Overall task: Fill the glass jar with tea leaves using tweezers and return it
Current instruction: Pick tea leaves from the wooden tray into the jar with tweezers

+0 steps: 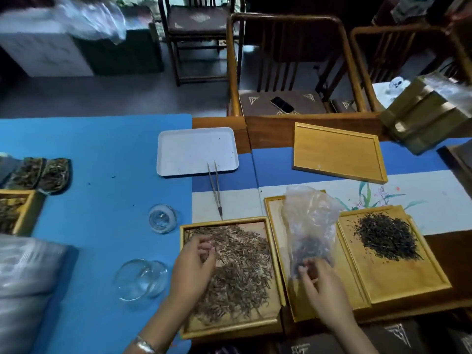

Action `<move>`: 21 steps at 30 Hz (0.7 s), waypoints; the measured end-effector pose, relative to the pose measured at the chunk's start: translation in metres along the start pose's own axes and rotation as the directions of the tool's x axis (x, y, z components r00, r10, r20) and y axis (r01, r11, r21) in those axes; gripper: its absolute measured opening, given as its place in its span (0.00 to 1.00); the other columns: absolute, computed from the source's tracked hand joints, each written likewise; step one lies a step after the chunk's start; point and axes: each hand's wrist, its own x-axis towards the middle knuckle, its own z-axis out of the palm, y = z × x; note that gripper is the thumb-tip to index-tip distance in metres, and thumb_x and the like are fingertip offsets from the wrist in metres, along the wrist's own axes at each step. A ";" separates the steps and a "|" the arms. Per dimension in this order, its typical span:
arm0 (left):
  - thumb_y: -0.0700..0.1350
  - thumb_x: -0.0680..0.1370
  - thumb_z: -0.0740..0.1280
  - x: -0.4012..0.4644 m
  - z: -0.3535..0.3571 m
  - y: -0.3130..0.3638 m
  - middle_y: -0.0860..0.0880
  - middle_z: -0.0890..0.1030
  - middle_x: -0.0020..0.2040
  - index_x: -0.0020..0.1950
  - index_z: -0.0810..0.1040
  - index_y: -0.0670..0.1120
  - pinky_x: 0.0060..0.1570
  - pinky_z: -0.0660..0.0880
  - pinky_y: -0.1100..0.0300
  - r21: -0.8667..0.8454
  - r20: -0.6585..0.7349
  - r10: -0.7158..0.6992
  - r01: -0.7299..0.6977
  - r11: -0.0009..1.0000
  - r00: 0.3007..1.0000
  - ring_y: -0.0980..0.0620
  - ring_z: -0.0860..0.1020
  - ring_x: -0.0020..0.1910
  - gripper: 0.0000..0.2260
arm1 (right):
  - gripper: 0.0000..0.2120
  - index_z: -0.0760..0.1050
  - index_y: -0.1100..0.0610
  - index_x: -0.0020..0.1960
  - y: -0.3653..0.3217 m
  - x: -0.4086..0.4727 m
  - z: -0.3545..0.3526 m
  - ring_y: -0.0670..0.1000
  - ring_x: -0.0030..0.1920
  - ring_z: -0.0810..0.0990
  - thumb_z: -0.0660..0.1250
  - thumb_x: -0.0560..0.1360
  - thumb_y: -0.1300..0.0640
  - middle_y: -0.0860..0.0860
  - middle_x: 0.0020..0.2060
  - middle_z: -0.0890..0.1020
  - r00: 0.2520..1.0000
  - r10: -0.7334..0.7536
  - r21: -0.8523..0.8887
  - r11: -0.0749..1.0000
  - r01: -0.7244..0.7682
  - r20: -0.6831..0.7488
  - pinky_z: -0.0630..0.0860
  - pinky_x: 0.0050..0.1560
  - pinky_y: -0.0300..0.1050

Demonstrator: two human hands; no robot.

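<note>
The glass jar (140, 279) lies on its side on the blue mat, empty, with its round glass lid (162, 217) further back. Metal tweezers (215, 190) lie untouched on the table, their tips resting on a white tray (178, 139). My left hand (196, 264) hovers with curled fingers over the brown tea leaves (242, 272) in a wooden tray (277, 264). My right hand (316, 284) grips the lower end of a clear plastic bag (309, 221) with dark tea in it, above the middle wooden tray.
A right-hand wooden tray (398, 284) carries a pile of dark tea (387, 238). An empty wooden tray (337, 152) sits behind it. More tea packs (40, 175) and a wooden box lie at the left. Chairs stand beyond the table, one with a phone (282, 104) on its seat.
</note>
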 end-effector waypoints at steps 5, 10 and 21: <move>0.39 0.77 0.67 -0.040 -0.027 -0.040 0.55 0.79 0.43 0.54 0.76 0.47 0.40 0.72 0.64 0.031 0.014 -0.022 0.022 0.999 1.000 0.60 0.77 0.40 0.07 | 0.08 0.72 0.55 0.53 -0.025 0.003 0.033 0.50 0.44 0.79 0.65 0.77 0.53 0.49 0.42 0.80 0.992 -0.022 -0.114 0.993 0.036 0.123 0.74 0.40 0.45; 0.43 0.79 0.65 -0.055 -0.022 -0.061 0.46 0.77 0.53 0.60 0.73 0.43 0.50 0.70 0.57 0.173 0.013 -0.055 0.052 0.984 0.998 0.47 0.76 0.54 0.11 | 0.08 0.70 0.59 0.50 -0.032 0.014 0.049 0.56 0.41 0.80 0.65 0.77 0.55 0.54 0.38 0.80 0.989 0.038 -0.198 0.980 -0.010 0.141 0.74 0.38 0.51; 0.41 0.81 0.59 -0.049 0.002 -0.064 0.40 0.75 0.55 0.61 0.71 0.40 0.49 0.71 0.50 0.260 -0.033 -0.221 0.222 0.940 0.975 0.40 0.75 0.53 0.09 | 0.09 0.63 0.59 0.54 -0.031 0.022 0.055 0.60 0.39 0.82 0.60 0.77 0.57 0.58 0.40 0.83 0.967 0.017 -0.407 0.909 0.091 0.253 0.72 0.33 0.48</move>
